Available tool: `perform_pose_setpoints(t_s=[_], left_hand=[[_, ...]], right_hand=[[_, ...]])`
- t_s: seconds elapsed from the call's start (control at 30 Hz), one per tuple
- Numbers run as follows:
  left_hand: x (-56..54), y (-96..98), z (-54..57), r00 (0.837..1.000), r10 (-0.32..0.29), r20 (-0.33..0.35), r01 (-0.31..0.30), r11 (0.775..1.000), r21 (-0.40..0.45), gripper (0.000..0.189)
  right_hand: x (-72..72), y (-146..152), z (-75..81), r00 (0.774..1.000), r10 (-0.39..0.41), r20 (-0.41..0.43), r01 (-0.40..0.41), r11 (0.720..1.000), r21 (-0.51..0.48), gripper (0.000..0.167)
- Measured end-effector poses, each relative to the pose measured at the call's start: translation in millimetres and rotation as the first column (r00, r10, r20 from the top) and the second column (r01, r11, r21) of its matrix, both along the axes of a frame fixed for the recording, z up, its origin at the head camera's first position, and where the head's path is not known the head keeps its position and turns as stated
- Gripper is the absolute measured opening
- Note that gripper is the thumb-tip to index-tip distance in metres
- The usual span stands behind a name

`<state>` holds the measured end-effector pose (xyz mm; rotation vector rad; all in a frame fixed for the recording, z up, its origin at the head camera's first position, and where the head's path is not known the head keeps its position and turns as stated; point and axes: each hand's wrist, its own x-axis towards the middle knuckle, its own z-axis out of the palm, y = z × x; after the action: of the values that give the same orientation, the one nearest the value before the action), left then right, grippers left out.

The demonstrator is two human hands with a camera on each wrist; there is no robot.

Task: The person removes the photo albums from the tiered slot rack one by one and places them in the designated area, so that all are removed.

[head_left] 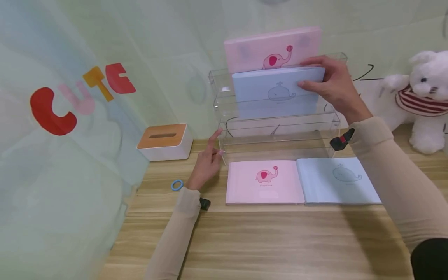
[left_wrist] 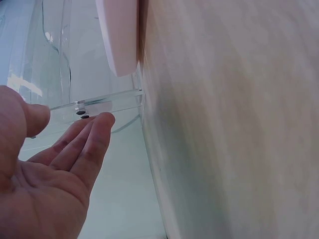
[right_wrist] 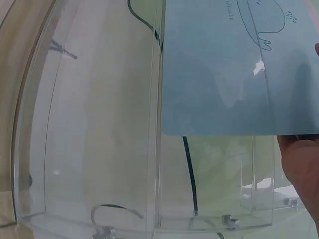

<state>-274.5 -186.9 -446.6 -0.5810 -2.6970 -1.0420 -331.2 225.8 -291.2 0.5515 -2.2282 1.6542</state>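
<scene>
My right hand (head_left: 334, 83) pinches the upper right edge of a light blue notebook (head_left: 259, 95) with a whale drawing, thumb on the front cover. The notebook stands upright in a tier of a clear acrylic rack (head_left: 273, 142); the right wrist view shows its blue cover (right_wrist: 219, 94) close up. Behind it, in the rear tier, stands a pink notebook (head_left: 245, 52) with an elephant drawing. At the rack's left side, my left hand (head_left: 206, 163) touches the edge with extended fingers. In the left wrist view its fingertips (left_wrist: 103, 122) meet the side panel near a small metal fastener.
Flat before the rack lie another pink elephant notebook (head_left: 245, 184) and another blue whale notebook (head_left: 322, 186), side by side. Leftward are a blue ring (head_left: 177, 185) and a wood-topped tissue box (head_left: 168, 153). A white plush bear (head_left: 428, 128) sits at the right.
</scene>
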Motion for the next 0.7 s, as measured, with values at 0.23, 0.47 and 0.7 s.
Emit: perform_pose_setpoints(t_s=[0.23, 0.47, 0.7], left_hand=[[1.2, -0.2, 1.1, 1.000, 0.003, -0.012, -0.003, 1.000, 0.001, 0.073], [0.4, -0.1, 0.5, 1.000, 0.003, -0.019, -0.003, 1.000, 0.006, 0.073], [0.6, 0.0, 0.4, 1.000, 0.004, -0.003, -0.004, 1.000, 0.005, 0.073]], right_hand=[[-6.9, -5, -8.0, 1.000, -0.007, -0.004, 0.007, 1.000, 0.011, 0.043], [-8.5, -8, -11.3, 1.000, -0.030, -0.008, 0.030, 0.999, -0.029, 0.042], [-5.9, -10, -15.5, 0.997, -0.061, -0.038, 0.057, 0.995, -0.081, 0.040]])
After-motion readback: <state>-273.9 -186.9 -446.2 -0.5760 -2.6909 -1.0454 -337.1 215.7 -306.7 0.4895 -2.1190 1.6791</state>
